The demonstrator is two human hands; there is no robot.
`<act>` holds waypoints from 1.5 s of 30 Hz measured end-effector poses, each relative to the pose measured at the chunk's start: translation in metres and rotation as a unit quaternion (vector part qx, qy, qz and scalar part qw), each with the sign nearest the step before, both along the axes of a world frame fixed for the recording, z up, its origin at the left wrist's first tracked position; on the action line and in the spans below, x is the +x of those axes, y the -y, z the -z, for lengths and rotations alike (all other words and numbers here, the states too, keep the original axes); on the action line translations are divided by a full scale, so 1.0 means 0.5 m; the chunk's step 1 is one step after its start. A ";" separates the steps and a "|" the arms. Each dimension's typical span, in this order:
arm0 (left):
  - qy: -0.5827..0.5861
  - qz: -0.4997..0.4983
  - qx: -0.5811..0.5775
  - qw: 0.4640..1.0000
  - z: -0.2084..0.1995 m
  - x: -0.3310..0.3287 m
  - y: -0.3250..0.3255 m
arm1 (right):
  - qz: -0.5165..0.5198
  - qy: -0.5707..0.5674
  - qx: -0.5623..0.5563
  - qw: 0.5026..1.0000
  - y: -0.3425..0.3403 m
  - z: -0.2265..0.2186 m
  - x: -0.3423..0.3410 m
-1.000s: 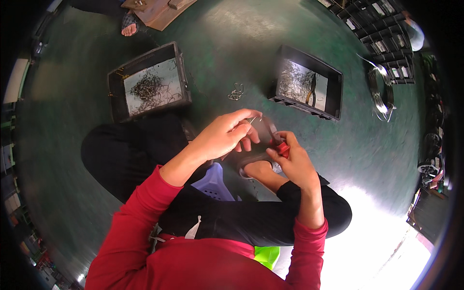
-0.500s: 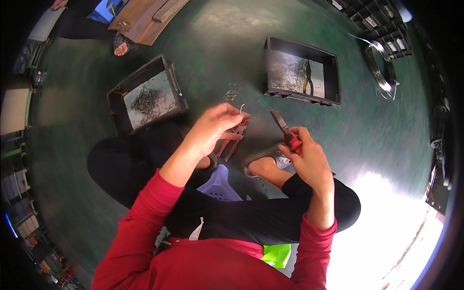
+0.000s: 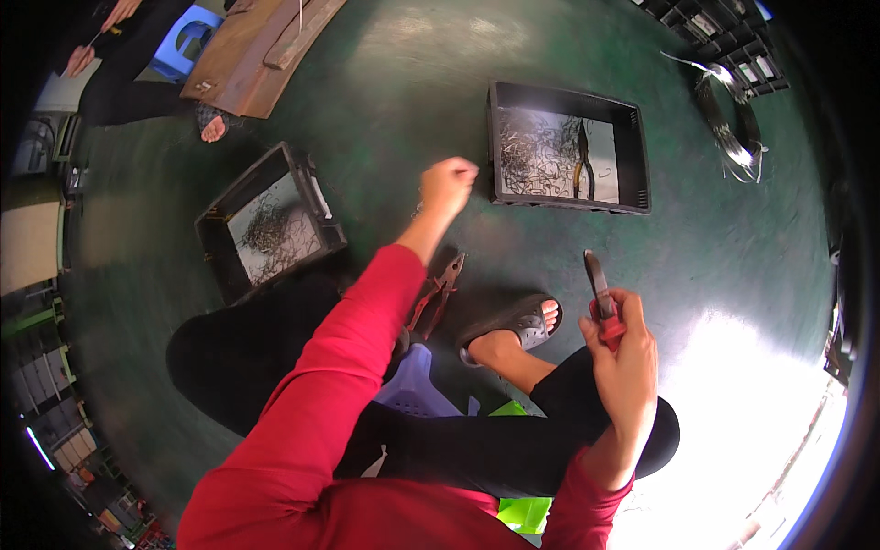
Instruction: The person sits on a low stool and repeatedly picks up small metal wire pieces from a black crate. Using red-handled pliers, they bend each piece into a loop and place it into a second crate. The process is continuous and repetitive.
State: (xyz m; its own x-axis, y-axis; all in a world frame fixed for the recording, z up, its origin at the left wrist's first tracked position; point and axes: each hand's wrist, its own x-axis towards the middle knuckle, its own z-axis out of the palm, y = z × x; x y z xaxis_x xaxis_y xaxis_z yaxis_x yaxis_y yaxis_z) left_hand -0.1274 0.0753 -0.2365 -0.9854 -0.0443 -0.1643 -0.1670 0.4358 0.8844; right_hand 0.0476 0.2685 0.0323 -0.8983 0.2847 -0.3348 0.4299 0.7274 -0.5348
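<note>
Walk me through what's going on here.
A person in a red top holds a red-handled dark metal tool in the right grip. The left grip, looking closed, is left of a black plastic crate of bent silvery wire pieces; whether it holds anything is unclear. Red-handled metal pliers lie near a grey clog.

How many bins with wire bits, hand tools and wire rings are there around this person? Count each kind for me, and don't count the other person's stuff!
Bins: 2 (left bin, right bin)
Hand tools: 3 (red-handled tool in the right hand, red-handled pliers on the floor, yellow-and-black pliers in the right bin)
Wire rings: 1 (silver coil)
Total: 6
</note>
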 end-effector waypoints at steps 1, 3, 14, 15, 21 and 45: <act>0.013 -0.013 -0.061 0.998 0.043 0.004 0.052 | -0.003 0.002 0.004 1.000 0.000 0.004 -0.001; 0.008 -0.022 -0.158 0.987 0.120 0.018 0.144 | -0.012 0.015 0.005 1.000 0.001 0.013 -0.007; 0.011 0.043 -0.205 0.978 0.218 0.005 0.185 | -0.057 0.064 0.037 0.996 0.027 0.043 -0.047; 0.004 0.059 -0.220 0.974 0.215 -0.001 0.183 | -0.047 0.073 0.017 0.996 0.030 0.043 -0.049; 0.051 0.054 -0.087 0.993 0.093 -0.028 0.158 | 0.021 0.070 -0.105 0.992 0.040 0.051 -0.052; 0.088 0.125 0.280 0.948 -0.474 0.290 0.044 | 0.098 -0.103 -0.463 0.875 0.108 0.039 0.016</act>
State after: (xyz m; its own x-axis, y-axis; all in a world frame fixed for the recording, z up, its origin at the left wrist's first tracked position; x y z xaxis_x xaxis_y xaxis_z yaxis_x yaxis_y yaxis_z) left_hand 0.0175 0.0533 0.0006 -0.9089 0.3289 -0.2562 -0.2872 -0.0485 0.9566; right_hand 0.0555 0.2146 0.0127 -0.9310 0.1327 -0.3399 0.3228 -0.1351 -0.9368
